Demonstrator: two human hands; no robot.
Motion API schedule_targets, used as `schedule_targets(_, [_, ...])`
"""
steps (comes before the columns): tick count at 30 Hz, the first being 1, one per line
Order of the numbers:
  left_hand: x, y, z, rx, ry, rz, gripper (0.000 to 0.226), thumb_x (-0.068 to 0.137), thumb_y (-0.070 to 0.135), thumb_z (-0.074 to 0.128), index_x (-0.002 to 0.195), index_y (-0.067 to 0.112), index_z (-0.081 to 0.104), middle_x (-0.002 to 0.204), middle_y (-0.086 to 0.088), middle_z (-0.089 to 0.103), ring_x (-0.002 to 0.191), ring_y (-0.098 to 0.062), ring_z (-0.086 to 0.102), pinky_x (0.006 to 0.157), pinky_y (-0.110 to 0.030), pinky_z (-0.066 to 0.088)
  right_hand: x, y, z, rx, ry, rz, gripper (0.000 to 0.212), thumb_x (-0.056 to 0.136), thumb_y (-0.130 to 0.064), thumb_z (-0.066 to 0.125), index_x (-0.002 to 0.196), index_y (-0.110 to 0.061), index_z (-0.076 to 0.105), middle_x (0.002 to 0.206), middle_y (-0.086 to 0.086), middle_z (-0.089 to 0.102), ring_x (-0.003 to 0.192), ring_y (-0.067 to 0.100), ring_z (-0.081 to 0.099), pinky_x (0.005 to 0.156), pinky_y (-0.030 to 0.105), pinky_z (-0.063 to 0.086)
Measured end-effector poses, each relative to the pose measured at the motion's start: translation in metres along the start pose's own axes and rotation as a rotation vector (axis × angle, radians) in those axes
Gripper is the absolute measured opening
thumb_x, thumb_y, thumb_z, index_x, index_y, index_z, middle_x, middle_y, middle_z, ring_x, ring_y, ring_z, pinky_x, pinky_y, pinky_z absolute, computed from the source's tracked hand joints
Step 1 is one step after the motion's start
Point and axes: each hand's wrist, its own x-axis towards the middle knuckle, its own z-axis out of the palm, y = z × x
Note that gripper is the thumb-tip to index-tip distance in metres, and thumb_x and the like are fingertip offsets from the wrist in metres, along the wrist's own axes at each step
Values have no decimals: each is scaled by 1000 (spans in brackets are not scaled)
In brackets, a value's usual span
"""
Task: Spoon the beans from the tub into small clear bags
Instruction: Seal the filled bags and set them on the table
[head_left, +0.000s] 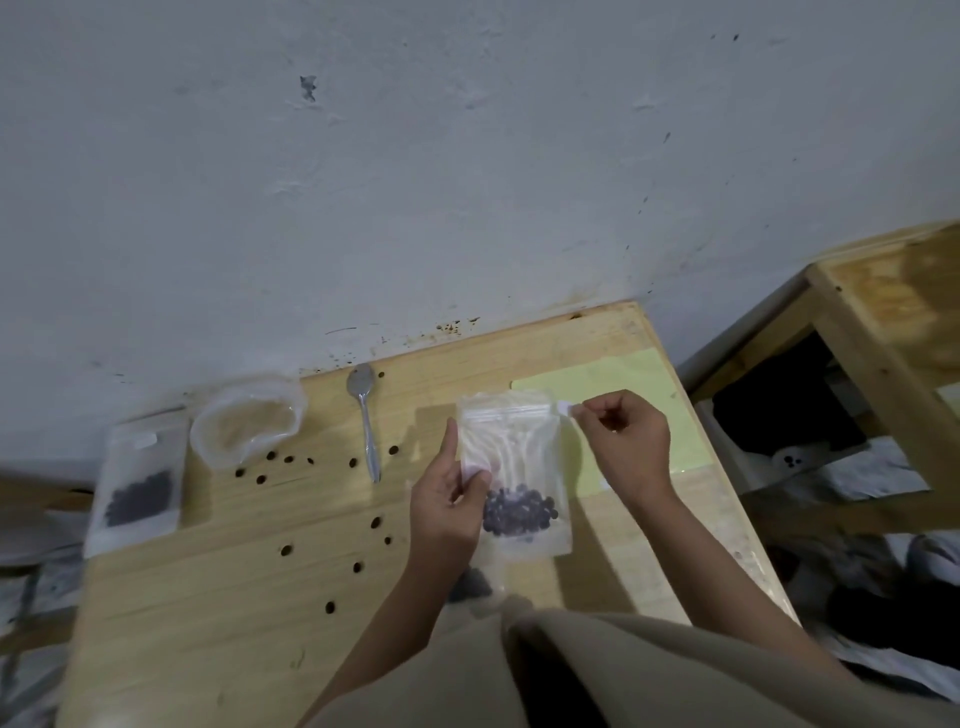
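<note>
centrally, small clear bag (514, 467) held upright over the wooden table (208, 597) — dark beans (519, 512) pooled at its bottom, left hand (449, 499) pinching its left edge, right hand (626, 441) pinching its top right corner, spoon (366, 421) and empty tub (247, 423) beyond, loose beans scattered between

A pale wooden table (218, 597) stands against the wall. On it, at the far left, lies a clear bag (136, 480) with dark beans inside; beside it sits a clear plastic tub (248, 423), then a metal spoon (367, 421) (bowl toward the wall). Loose beans (286, 550) are scattered across the wood. A light green sheet (631, 382) lies flat near the right edge.
</note>
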Motion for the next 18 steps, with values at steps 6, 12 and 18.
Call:
schedule_targets(6, [-6, 10, -2, -74, 13, -19, 70, 90, -3, 57, 144, 28, 25, 61, 11, 58, 66, -3, 54, 79, -16, 47, -52, -21, 28, 173, -100, -96, 12, 76, -3, 75, 78, -3, 63, 64, -4, 61, 57, -1, 55, 58, 15, 47])
schedule_targets(12, [-33, 14, -19, -23, 14, 109, 68, 91, -5, 54, 141, 32, 27, 85, 2, 68, 84, -15, 64, 87, -21, 51, -69, -27, 42, 13, -95, -146, 21, 69, -22, 82, 79, -16, 64, 65, -5, 64, 58, 2, 56, 59, 16, 46])
schedule_targets(18, [-52, 15, -61, 2, 52, 183, 67, 90, -9, 53, 143, 25, 29, 80, 2, 61, 82, -7, 61, 91, -17, 46, -104, -35, 64, -1, -49, -98, 42, 62, -36, 86, 94, -28, 61, 106, -4, 57, 92, 9, 55, 78, 25, 46])
